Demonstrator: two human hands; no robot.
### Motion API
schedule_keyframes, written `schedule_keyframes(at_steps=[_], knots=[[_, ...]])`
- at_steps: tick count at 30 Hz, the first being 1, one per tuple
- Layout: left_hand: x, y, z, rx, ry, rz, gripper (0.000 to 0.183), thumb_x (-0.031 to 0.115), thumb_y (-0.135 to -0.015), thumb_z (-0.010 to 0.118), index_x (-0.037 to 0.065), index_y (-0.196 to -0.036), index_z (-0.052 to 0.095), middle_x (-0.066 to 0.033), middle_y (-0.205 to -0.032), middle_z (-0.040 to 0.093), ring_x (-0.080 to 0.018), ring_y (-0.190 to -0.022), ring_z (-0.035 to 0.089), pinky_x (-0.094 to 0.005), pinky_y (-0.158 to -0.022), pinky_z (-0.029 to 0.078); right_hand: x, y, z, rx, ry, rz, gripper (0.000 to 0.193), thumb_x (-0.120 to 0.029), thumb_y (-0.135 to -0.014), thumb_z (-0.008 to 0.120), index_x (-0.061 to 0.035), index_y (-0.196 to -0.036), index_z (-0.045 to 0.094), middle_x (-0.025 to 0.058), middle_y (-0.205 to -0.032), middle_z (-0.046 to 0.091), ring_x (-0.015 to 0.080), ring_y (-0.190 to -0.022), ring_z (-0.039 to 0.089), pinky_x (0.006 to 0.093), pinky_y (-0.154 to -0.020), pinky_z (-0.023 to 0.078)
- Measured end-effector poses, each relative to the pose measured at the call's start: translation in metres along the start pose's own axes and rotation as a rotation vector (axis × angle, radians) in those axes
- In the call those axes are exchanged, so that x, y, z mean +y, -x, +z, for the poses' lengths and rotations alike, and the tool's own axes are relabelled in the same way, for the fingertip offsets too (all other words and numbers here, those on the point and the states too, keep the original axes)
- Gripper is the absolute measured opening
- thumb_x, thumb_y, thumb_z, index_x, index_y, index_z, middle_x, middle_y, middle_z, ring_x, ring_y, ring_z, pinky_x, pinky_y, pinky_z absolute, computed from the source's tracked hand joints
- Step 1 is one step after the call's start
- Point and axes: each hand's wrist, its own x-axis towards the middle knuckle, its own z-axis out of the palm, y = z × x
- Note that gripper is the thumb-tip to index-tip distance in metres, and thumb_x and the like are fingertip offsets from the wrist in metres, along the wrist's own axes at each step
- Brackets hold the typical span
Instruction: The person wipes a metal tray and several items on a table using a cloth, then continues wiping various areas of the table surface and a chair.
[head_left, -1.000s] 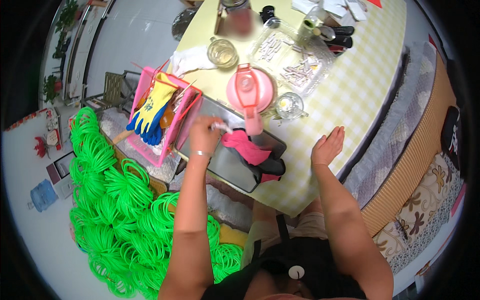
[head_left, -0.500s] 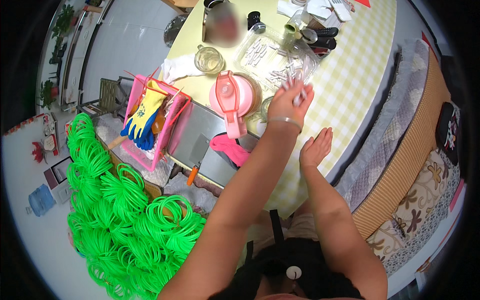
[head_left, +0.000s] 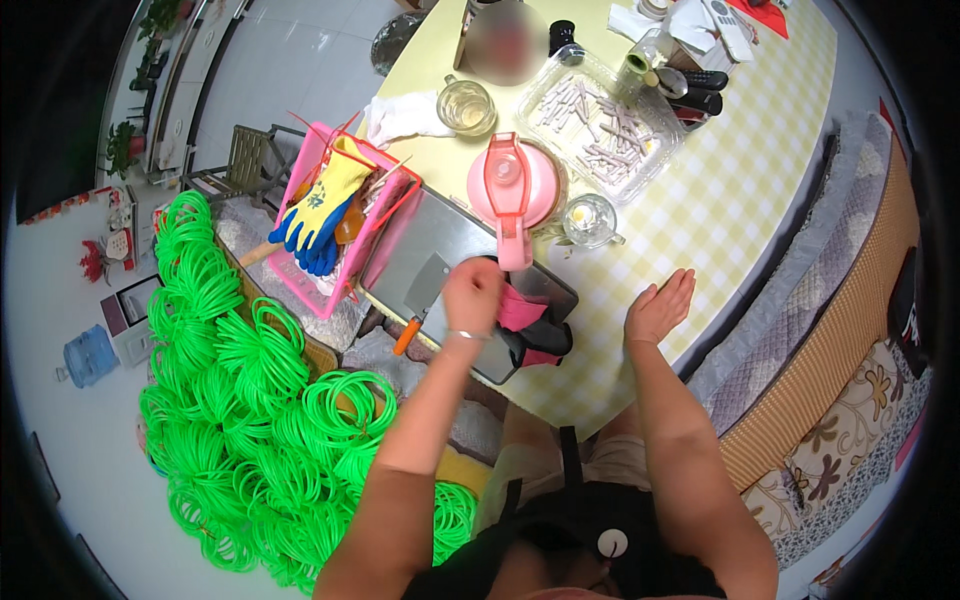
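Observation:
My left hand is curled over a grey metal tray, at the left edge of a pink-and-black cloth item, perhaps gloves. Its fingertips are hidden, so I cannot make out what it holds. On the checked tablecloth, my right hand lies with fingers stretched out, holding nothing. Farther off, a clear plastic container holds many short white sticks. A pink-lidded bottle stands just beyond my left hand. On the tray, an orange-handled scraper lies beside that hand.
At the left stands a pink basket with yellow-and-blue work gloves on it. Bundles of green tubing are heaped below. A glass mug and a glass cup flank the bottle. A sofa runs along the right.
My left hand has left the container, where it held white sticks, and come back left and nearer, over the tray. My right hand remains flat on the table. The view has shifted slightly.

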Motion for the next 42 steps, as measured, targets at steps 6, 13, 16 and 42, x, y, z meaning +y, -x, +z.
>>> schedule_keyframes(at_steps=[6, 13, 16, 42], knots=[[-0.019, -0.116, -0.042, 0.269, -0.628, 0.397, 0.022, 0.017, -0.079, 0.07, 0.004, -0.096, 0.065, -0.0172, -0.089, 0.062, -0.0345, -0.086, 0.061, -0.0467, -0.078, 0.048, -0.003, 0.0, 0.002, -0.01, 0.017, 0.008, 0.061, -0.018, -0.092, 0.047, 0.0035, -0.146, 0.03, 0.0193, -0.156, 0.024, 0.0346, -0.144, 0.022, 0.048, -0.116, 0.018], [0.015, -0.138, -0.028, -0.064, -0.817, 0.16, 0.034, 0.03, -0.073, 0.079, 0.008, -0.097, 0.07, -0.0131, -0.101, 0.062, -0.0325, -0.099, 0.06, -0.0424, -0.084, 0.05, -0.001, 0.001, 0.002, 0.006, 0.018, 0.0, 0.061, -0.017, -0.092, 0.047, 0.0032, -0.147, 0.029, 0.0196, -0.156, 0.024, 0.0346, -0.145, 0.021, 0.0479, -0.116, 0.017], [0.021, -0.144, -0.023, -0.159, -0.875, 0.138, 0.032, 0.028, -0.074, 0.078, 0.01, -0.099, 0.07, -0.0125, -0.106, 0.064, -0.0326, -0.102, 0.062, -0.0431, -0.087, 0.051, 0.001, 0.001, 0.002, -0.003, 0.027, -0.001, 0.062, -0.017, -0.092, 0.047, 0.0034, -0.147, 0.029, 0.0198, -0.156, 0.023, 0.0348, -0.145, 0.021, 0.0479, -0.116, 0.017], [0.164, 0.014, 0.039, -0.588, 1.247, -0.34, 0.025, 0.022, -0.099, 0.054, 0.0, -0.109, 0.057, -0.0149, -0.093, 0.067, -0.014, -0.064, 0.056, -0.0247, -0.056, 0.043, -0.004, -0.002, -0.002, -0.035, -0.003, 0.021, 0.064, -0.017, -0.09, 0.049, 0.0031, -0.147, 0.028, 0.0185, -0.157, 0.021, 0.0351, -0.145, 0.02, 0.0475, -0.116, 0.016]])
